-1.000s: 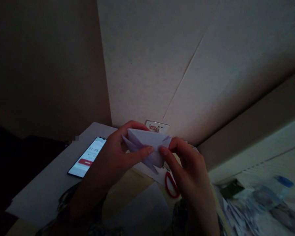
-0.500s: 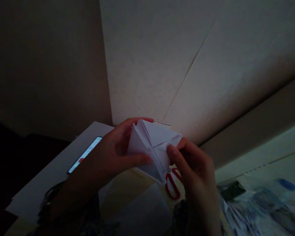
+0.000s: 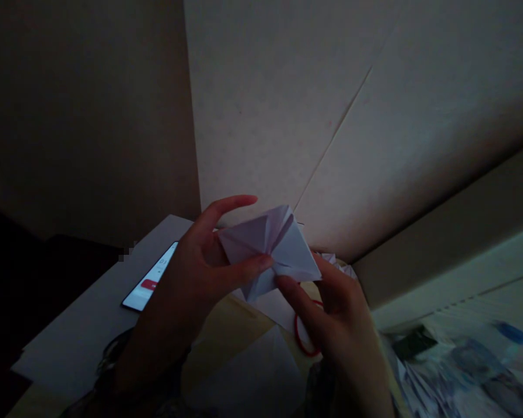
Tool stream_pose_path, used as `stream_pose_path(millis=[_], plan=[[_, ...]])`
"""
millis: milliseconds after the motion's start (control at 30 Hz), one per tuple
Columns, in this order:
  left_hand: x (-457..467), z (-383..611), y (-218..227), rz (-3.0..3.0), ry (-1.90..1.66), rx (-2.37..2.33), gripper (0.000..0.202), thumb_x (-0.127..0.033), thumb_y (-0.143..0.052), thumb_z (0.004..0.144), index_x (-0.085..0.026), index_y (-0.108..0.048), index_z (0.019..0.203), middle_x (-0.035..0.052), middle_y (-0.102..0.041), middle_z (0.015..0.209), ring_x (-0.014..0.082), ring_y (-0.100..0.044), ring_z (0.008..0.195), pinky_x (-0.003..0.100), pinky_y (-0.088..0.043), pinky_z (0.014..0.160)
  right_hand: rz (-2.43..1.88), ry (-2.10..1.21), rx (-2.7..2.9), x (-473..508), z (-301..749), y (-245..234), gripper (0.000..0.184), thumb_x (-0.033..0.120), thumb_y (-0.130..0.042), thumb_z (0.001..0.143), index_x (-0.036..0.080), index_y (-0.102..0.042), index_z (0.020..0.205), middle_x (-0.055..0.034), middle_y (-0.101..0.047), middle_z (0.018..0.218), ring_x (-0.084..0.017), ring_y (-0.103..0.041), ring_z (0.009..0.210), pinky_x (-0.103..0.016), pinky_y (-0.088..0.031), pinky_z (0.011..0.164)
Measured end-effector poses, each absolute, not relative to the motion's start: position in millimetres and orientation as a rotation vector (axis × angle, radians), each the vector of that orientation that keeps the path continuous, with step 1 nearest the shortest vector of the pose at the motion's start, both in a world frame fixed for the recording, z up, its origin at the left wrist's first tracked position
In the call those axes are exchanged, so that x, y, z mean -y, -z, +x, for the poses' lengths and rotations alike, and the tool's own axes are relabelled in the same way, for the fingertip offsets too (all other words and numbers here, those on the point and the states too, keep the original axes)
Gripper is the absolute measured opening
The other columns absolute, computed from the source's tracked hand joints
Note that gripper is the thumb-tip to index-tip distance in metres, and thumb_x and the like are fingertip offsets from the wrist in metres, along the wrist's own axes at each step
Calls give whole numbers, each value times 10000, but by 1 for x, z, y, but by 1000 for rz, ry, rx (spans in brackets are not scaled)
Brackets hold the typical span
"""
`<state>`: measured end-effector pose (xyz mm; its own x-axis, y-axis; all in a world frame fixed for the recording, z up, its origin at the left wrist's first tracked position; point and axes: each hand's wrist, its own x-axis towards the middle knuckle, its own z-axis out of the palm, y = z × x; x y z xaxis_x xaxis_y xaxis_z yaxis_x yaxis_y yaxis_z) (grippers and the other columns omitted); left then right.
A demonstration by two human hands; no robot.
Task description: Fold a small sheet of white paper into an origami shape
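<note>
A folded white paper piece (image 3: 287, 244), pointed at its corners with creases meeting in the middle, is held up between both hands. My left hand (image 3: 213, 261) grips its left side, thumb pressed near the centre, with the index finger lifted off above it. On the lower right, my right hand (image 3: 326, 302) pinches the paper between thumb and fingers. Just behind my right hand, a red scissors handle (image 3: 303, 339) lies partly hidden. Below the hands a white sheet of paper (image 3: 253, 371) rests on the pale wooden table (image 3: 226, 325).
At the left, a phone (image 3: 146, 287) with a lit screen lies on a stack of white paper (image 3: 78, 325). Small folded papers (image 3: 344, 268) sit by the wall (image 3: 265, 116). To the lower right is a blurry clear plastic bag (image 3: 470, 360) with a blue cap (image 3: 512, 332).
The folded paper has been turned in my hands, so its points face other ways. My left index finger has lifted away, and my right hand has shifted slightly lower.
</note>
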<state>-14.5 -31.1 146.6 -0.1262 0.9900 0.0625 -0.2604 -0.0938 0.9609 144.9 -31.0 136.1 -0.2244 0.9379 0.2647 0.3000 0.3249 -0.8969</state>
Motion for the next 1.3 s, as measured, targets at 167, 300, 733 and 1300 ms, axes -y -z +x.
stream_pose_path(millis=[167,300,733,1300], plan=[[32,-20,-146,1051,-1345,-1147,695,-149,-760,629,-277,-535,1274,-50,-669,705,144,-657,608,186,-508,514,-1046,-786,1580,30,146,-133,174,249,-714,786,257,-635,941,-2,-675,897,-165,-608,801,-289,-502,719],[28,-26,-140,1139,-1279,-1152,723,-150,-749,636,-273,-512,1308,-38,-656,706,157,-646,591,206,-504,500,-989,-679,1552,30,148,-131,173,210,-689,811,272,-631,962,-4,-643,944,-156,-589,836,-281,-497,726],[25,-26,-129,1258,-1068,-1076,621,-265,-767,690,-294,-533,1265,4,-735,856,199,-696,675,233,-528,534,-964,-526,1712,28,154,-135,140,150,-652,835,275,-715,835,-14,-610,901,-171,-577,868,-306,-486,751],[26,-25,-139,1029,-1176,-1056,604,-259,-823,606,-233,-608,1170,-4,-720,736,174,-677,631,214,-499,523,-878,-437,1846,35,165,-135,201,159,-611,894,310,-737,852,-11,-593,905,-157,-586,861,-279,-482,676]])
